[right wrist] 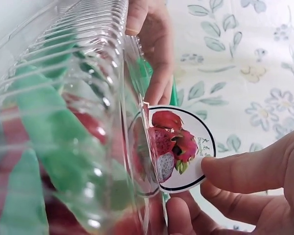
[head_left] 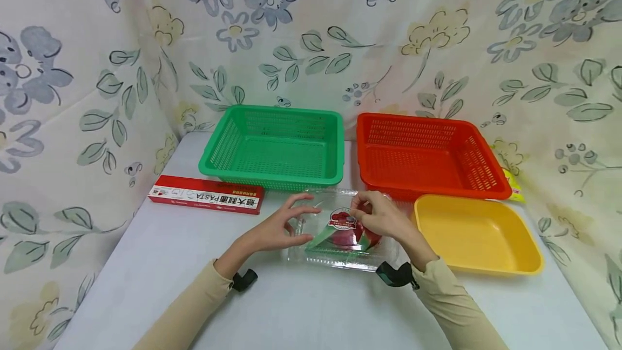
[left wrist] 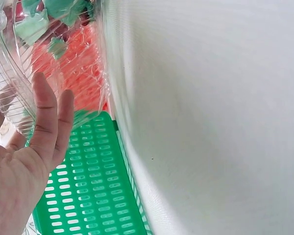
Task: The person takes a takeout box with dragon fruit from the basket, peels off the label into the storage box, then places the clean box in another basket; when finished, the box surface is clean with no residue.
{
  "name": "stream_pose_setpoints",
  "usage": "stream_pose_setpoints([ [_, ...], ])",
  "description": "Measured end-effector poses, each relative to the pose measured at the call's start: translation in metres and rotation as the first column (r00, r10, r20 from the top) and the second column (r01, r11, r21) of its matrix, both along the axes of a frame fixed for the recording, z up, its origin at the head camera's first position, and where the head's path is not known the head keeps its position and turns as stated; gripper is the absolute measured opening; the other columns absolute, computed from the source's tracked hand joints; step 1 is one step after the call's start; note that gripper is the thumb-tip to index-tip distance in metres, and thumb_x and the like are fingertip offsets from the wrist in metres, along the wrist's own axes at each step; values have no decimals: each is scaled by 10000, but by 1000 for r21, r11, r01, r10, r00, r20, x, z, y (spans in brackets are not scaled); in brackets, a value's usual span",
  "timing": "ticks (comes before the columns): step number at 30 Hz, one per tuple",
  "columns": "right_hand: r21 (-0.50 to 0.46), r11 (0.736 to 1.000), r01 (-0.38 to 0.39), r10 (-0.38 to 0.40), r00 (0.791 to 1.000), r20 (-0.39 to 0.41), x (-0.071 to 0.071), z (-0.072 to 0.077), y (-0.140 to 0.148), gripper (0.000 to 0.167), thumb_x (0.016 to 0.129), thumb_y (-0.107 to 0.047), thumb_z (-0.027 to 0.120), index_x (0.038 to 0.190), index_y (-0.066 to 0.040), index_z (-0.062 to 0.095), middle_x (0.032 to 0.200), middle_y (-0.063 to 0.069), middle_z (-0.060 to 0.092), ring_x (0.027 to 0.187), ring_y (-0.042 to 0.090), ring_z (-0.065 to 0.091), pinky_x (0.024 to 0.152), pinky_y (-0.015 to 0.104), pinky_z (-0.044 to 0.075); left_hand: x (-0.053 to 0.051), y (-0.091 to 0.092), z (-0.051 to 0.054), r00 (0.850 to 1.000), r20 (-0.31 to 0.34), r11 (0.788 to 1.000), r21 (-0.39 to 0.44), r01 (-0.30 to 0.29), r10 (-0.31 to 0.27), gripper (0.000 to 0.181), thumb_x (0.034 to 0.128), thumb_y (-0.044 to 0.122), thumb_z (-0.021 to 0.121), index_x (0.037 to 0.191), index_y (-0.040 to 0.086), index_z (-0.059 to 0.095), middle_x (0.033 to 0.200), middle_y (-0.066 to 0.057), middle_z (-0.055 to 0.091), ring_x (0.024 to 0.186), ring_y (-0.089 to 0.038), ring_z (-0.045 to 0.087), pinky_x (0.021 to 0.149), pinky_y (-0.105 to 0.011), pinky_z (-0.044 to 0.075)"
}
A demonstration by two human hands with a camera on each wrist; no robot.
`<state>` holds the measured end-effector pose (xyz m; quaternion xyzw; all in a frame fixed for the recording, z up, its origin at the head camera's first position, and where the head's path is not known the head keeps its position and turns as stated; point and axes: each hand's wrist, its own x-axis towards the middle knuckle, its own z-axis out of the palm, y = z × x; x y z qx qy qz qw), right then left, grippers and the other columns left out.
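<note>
On a white table point(head_left: 291, 307), in front of a green basket point(head_left: 284, 150), my left hand point(head_left: 279, 226) is spread wide at the end of a clear container point(head_left: 335, 244). The left-wrist view shows it extended along the ridged plastic. At the right wrist, my right hand point(right wrist: 264, 188) pinches a round dragon-fruit sticker point(right wrist: 179, 147), its edge meeting the container: apparently applying or peeling, which next calls for steadiness.

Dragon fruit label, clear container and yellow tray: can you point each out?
Dragon fruit label point(right wrist: 181, 147), right wrist view: printed face.
Clear container point(head_left: 335, 264), head view: near rim.
Yellow tray point(head_left: 476, 235), head view: bare floor.
</note>
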<state>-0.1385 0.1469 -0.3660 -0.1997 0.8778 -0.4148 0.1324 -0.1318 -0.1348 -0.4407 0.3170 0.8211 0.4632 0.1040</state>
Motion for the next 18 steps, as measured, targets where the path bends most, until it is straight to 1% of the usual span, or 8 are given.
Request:
stream_pose_setpoints([
  [4,-34,999,-10,9,1000,-9,0,-2,3,41,909,-51,632,874,-35,616,808,67,613,722,200,550,635,327,483,0,1,-1,1000,-5,1000,9,-2,2,557,889,305,741,1407,244,545,1567,18,219,1111,-294,526,708,-295,554],
  [8,-58,998,9,-10,1000,-21,-1,-4,6,42,911,-40,630,871,-37,621,836,74,634,765,205,571,697,337,484,-2,2,-1,1000,-13,1000,4,-3,3,556,888,310,742,1406,273,542,1566,32,219,1086,-243,527,705,-294,554],
  [15,-101,992,74,-80,995,-55,10,-5,0,47,922,-61,653,895,-41,620,809,59,600,723,195,549,649,333,461,-1,1,-2,1000,-16,1000,-6,-7,7,560,888,306,741,1409,252,543,1566,23,225,1044,-185,520,688,-291,557],
  [18,-120,989,87,-94,994,-53,13,-6,0,37,929,-59,641,910,-37,618,831,60,586,764,205,537,680,329,466,0,0,-2,1000,-11,1000,-6,-9,9,562,890,307,741,1411,248,541,1566,21,225,1050,-209,524,694,-291,555],
])
